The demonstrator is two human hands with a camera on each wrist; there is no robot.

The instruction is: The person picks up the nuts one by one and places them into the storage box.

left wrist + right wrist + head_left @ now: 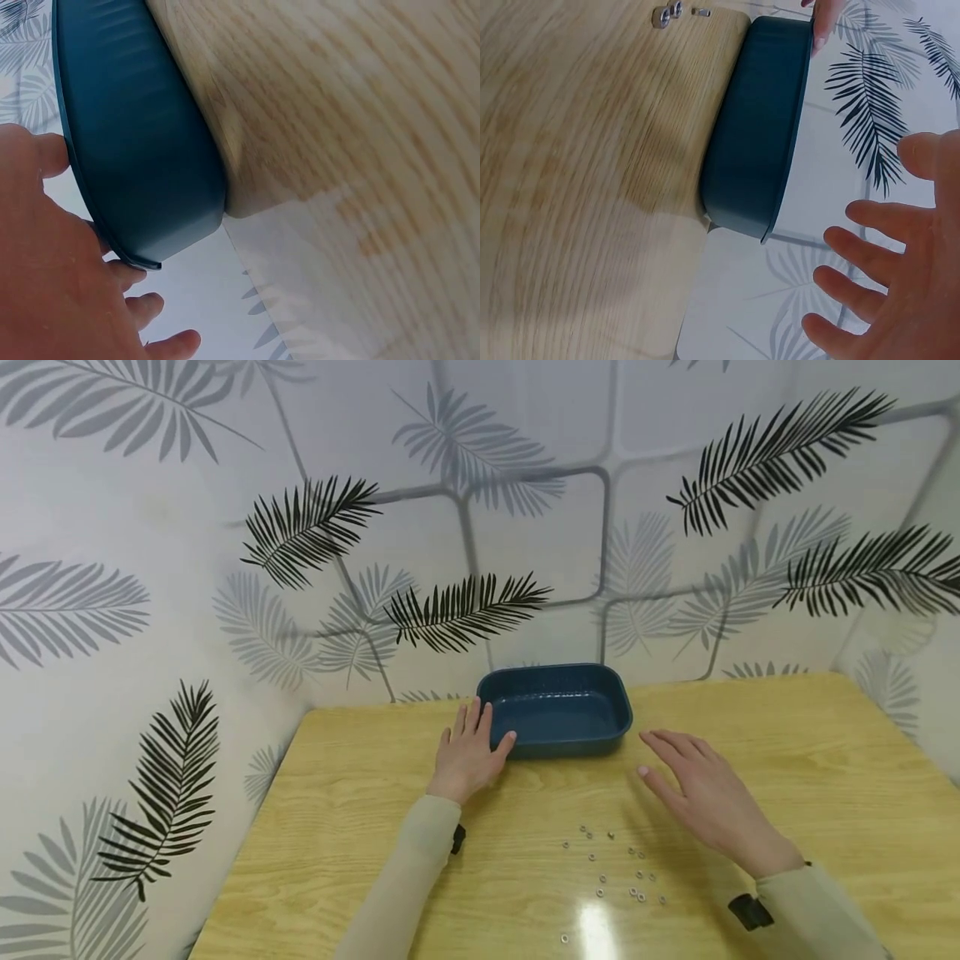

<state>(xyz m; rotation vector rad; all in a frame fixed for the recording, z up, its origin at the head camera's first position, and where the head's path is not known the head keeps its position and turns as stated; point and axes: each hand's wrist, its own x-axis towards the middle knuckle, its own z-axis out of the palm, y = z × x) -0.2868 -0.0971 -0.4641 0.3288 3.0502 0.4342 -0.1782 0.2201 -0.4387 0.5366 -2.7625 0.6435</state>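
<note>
A dark blue rectangular tray [555, 748] with raised walls stands near the back edge of the table. At its left end is my left hand [467, 753], fingers extended and spread, thumb by the front left corner. In the left wrist view the thumb and fingertips meet the rim of the tray [142, 142]. To the right of the tray my right hand [708, 797] hovers with fingers extended, holding nothing. The right wrist view shows a gap between those fingers [862, 251] and the tray [754, 127]. Several small metal nuts [633, 892] lie scattered on the table between the forearms.
The light wooden table [337, 860] reaches back to a wall [525, 543] printed with feather-like leaves. One nut [565, 938] lies apart from the others, closer to the front. Dark wrist mounts [750, 912] sit at both sleeves.
</note>
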